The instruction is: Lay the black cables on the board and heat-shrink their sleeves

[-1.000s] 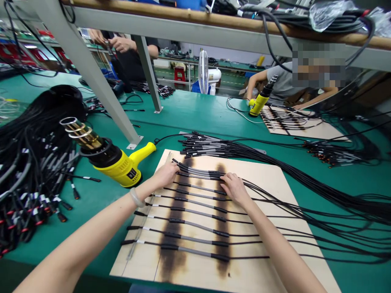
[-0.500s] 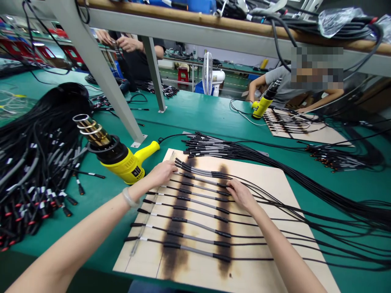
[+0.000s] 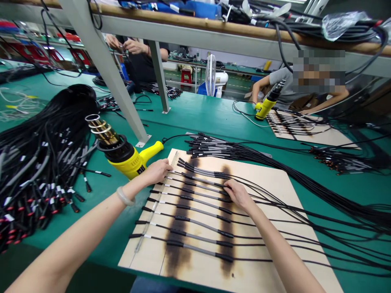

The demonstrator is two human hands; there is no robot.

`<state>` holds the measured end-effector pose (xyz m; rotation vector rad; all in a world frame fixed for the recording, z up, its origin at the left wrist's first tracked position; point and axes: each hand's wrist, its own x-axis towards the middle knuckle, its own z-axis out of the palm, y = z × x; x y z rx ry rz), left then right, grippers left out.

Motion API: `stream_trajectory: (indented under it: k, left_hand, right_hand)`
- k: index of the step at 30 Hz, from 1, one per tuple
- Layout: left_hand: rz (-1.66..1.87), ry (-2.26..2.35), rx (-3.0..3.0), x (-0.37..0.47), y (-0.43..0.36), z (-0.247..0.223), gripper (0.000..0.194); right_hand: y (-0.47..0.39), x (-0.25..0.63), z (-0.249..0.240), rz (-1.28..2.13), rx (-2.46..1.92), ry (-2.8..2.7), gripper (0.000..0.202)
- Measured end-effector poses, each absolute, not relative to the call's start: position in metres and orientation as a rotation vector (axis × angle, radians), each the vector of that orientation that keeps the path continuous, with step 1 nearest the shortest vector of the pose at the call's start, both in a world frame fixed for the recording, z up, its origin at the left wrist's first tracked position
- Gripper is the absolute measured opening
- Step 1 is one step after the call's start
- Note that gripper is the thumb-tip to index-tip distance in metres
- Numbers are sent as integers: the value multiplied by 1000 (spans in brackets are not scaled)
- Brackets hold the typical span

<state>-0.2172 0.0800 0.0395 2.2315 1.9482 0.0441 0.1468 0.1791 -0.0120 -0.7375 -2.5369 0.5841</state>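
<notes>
A scorched wooden board (image 3: 259, 268) carries a row of black cables with grey sleeves (image 3: 195, 221), lying roughly parallel. At the board's upper left edge, my left hand (image 3: 159, 171) pinches the end of one black cable (image 3: 179, 172). Toward the right end of that cable's grey sleeve, my right hand (image 3: 236, 191) has thumb and fingers closed on it, partly hiding the grip. Just above, a small group of sleeved cables (image 3: 203, 171) lies on the board. A clear strip (image 3: 141, 240) crosses the cable ends at left.
A yellow heat gun (image 3: 128, 160) stands nozzle up beyond my left forearm. Bundled cables (image 3: 214, 146) lie behind the board, and a large cable pile (image 3: 45, 162) is at left. A metal post (image 3: 113, 77) rises from the green table (image 3: 195, 114). Two people sit across.
My left hand has moved slightly left along the board's edge, away from the grouped cable ends. My right hand has shifted a little left too. The camera view has turned slightly.
</notes>
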Motion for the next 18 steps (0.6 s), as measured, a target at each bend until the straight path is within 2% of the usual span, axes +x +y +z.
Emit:
stream_trajectory:
  k: [7,18]
  left_hand:
    - [34,2004,2149,-217,77,45,26]
    - [53,1926,2160,-216,85,39,29]
  right_hand:
    - [182,140,-18,601,-742,-2542,12]
    - [188,144,-24,581,-744,-2550,14]
